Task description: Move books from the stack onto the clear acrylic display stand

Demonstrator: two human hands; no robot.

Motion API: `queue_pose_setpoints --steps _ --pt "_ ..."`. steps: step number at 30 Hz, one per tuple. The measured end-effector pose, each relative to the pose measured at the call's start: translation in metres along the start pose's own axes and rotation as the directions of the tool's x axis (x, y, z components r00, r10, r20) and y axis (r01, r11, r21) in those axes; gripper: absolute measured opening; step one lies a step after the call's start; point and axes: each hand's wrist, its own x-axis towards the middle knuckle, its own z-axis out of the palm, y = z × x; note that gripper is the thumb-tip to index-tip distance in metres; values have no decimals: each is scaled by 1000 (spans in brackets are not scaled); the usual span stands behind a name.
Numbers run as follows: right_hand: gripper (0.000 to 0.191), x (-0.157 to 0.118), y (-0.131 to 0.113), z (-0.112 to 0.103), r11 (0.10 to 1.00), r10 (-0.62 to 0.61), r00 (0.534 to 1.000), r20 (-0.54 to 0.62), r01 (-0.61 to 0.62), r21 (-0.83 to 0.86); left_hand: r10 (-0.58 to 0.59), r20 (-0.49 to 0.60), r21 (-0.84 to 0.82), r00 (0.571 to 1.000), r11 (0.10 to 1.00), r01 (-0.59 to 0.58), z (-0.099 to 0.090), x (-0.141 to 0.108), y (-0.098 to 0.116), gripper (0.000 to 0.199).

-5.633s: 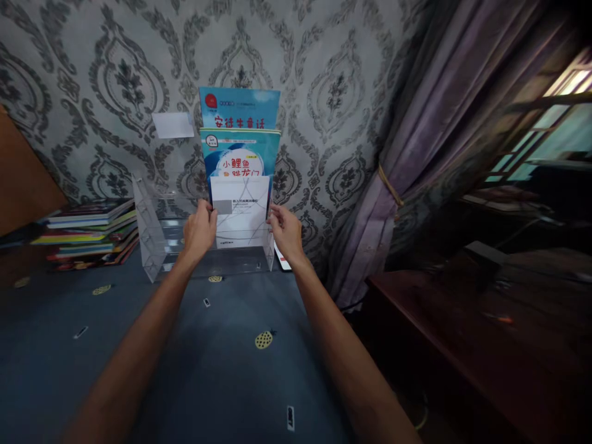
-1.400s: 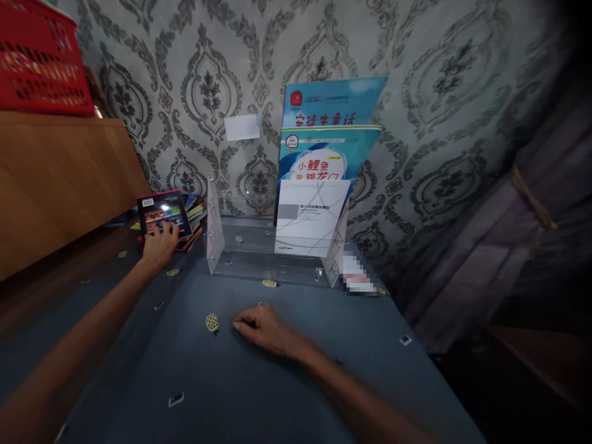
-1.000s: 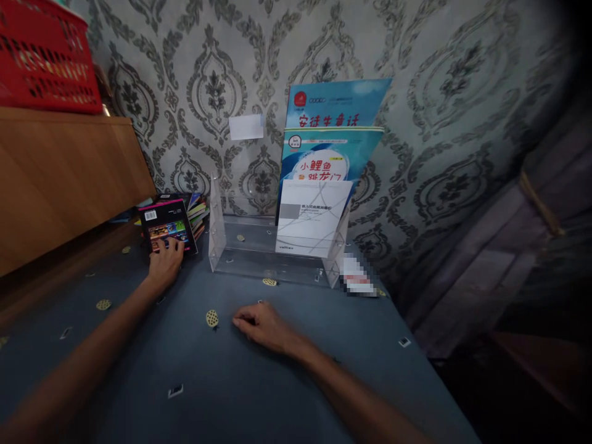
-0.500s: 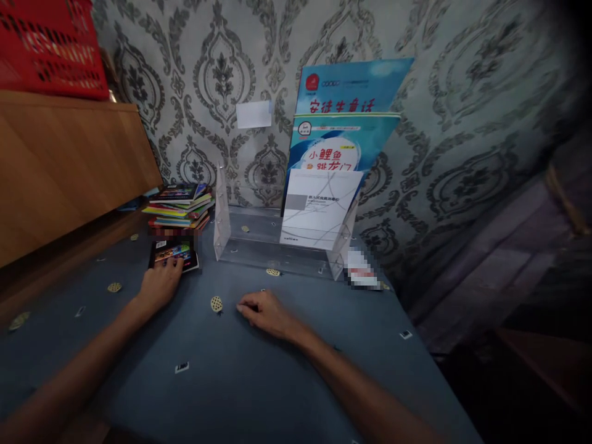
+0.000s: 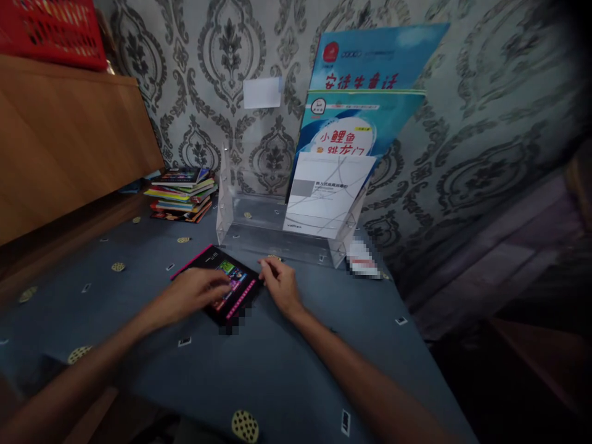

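Note:
A black book (image 5: 234, 287) with a bright pink edge and colourful pictures on its cover lies slanted over the table, in front of the clear acrylic rack. My left hand (image 5: 197, 291) is over its left part, fingers stretched loosely across the cover; whether they press on it is hard to see. At the book's right corner, my right hand (image 5: 282, 287) has its fingers drawn together on the edge. The clear rack (image 5: 259, 237) holds a white booklet (image 5: 324, 194), a teal book (image 5: 345, 123) and a taller blue book (image 5: 374, 58), all leaning at its right side.
A stack of several books (image 5: 180, 197) stands at the back left, beside a wooden cabinet (image 5: 74, 142) with a red basket (image 5: 60, 34) on top. A small blurred white item (image 5: 363, 259) lies right of the rack. The patterned blue tablecloth (image 5: 277, 370) ends at the right.
My left hand has brought the black book from beside the stack to the front of the rack, and the book is turned. My right hand has shifted slightly up and right to its corner.

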Motion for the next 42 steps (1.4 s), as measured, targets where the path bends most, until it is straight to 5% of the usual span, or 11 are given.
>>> queue_pose_setpoints --steps 3,6,10,19,26,30,42 --pt "35 -2 1 -1 1000 -17 999 -41 16 -24 -203 -153 231 967 944 235 -3 8 -30 36" --pt "32 -5 1 -1 992 -64 997 -43 60 -108 -317 -129 272 940 900 341 5 12 -55 38" --pt "27 -10 3 -3 969 -166 985 -47 154 -193 -255 -115 233 960 933 275 19 7 -52 36" --pt "25 -41 -4 -54 748 -238 954 180 298 -593 -34 8 161 999 986 33 36 -2 23 26" --pt "31 -66 -26 -29 692 -221 855 470 477 -542 187 -83 328 979 933 -151 54 18 42 24" --pt "42 -70 -16 -26 720 -204 851 483 465 -516 263 -122 316 957 925 -213 68 21 37 29" --pt "46 -102 10 -89 756 -68 957 283 235 -611 197 -99 268 975 949 -164 70 18 37 30"
